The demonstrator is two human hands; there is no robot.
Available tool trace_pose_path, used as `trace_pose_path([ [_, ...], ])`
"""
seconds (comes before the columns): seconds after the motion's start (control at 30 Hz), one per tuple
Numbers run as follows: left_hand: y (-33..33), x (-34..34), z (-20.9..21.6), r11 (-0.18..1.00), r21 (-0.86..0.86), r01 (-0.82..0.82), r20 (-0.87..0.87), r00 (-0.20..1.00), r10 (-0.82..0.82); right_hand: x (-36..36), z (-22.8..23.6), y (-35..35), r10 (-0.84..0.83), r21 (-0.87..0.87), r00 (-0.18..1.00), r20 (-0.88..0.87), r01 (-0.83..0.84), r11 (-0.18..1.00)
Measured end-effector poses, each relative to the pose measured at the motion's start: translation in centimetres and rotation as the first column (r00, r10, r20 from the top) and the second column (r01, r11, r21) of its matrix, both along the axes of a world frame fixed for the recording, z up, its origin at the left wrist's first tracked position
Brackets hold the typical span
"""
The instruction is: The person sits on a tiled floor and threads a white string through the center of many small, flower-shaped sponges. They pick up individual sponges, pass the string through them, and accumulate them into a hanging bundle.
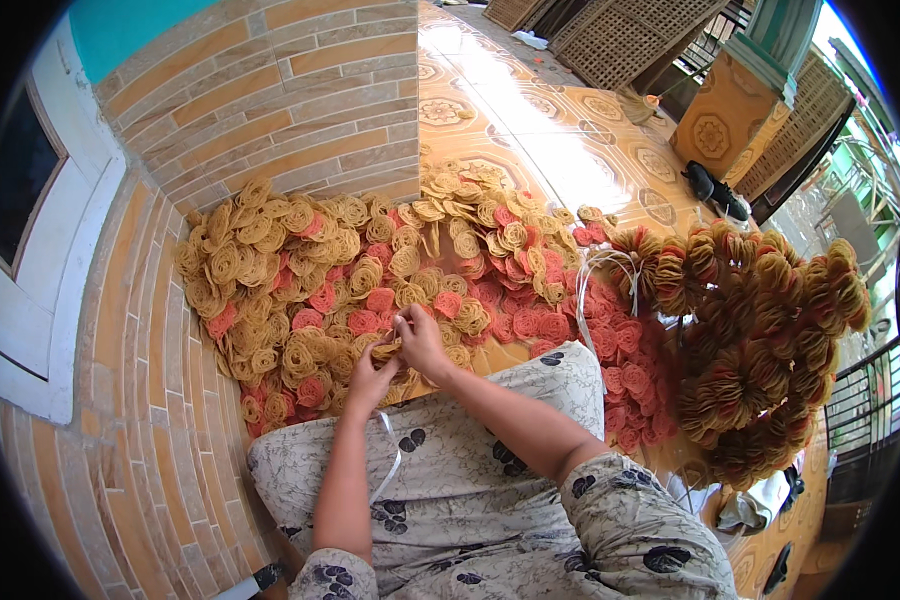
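My left hand is closed on a yellow lacy disc, a round of thin looped strands like a net cracker. My right hand is close beside it, fingers pinched together; what is between them is too small to tell. A white ribbon-like string hangs from my left hand onto the patterned cloth over my lap. Heaped in front of my hands are yellow discs and pink discs. Strung bundles of yellow and pink discs stand at the right.
A brick-patterned wall bounds the pile at the left and back, with a white-framed door beside it. White strings lie by the bundles. Patterned floor tiles stretch behind; black shoes and woven racks stand farther off.
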State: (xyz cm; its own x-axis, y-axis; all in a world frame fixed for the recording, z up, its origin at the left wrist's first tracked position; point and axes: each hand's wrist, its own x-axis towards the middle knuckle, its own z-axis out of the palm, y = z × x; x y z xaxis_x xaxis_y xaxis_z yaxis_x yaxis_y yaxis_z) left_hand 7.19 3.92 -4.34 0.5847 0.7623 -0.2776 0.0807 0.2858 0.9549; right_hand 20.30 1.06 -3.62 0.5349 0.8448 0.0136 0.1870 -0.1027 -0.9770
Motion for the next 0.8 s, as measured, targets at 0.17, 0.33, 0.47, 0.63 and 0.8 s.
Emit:
trace_pose_path([
  [0.17,-0.4,0.3,0.1,0.965,0.247,0.093,-0.419,0.908,0.02,0.2,1.6,-0.5,-0.057,-0.027,0.982,-0.178,0.053,0.998],
  [0.33,-0.2,-1.0,0.9,0.8,0.53,0.282,-0.651,0.74,0.17,0.2,3.8,-0.5,0.056,0.302,0.995,0.085,-0.079,0.95],
  [0.47,-0.7,-2.1,2.0,0.632,0.752,0.188,-0.473,0.821,0.319,0.5,4.6,-0.7,0.149,0.149,0.984,-0.095,-0.134,0.98],
  [0.63,-0.3,-0.7,2.9,0.949,0.306,0.071,-0.134,0.99,-0.031,0.3,3.5,-1.1,0.134,0.182,0.99,-0.039,-0.125,0.975],
  [0.8,-0.1,-0.6,2.5,0.916,0.365,0.167,-0.238,0.968,-0.082,2.2,2.4,0.4,-0.029,0.069,0.986,-0.163,0.04,0.997],
])
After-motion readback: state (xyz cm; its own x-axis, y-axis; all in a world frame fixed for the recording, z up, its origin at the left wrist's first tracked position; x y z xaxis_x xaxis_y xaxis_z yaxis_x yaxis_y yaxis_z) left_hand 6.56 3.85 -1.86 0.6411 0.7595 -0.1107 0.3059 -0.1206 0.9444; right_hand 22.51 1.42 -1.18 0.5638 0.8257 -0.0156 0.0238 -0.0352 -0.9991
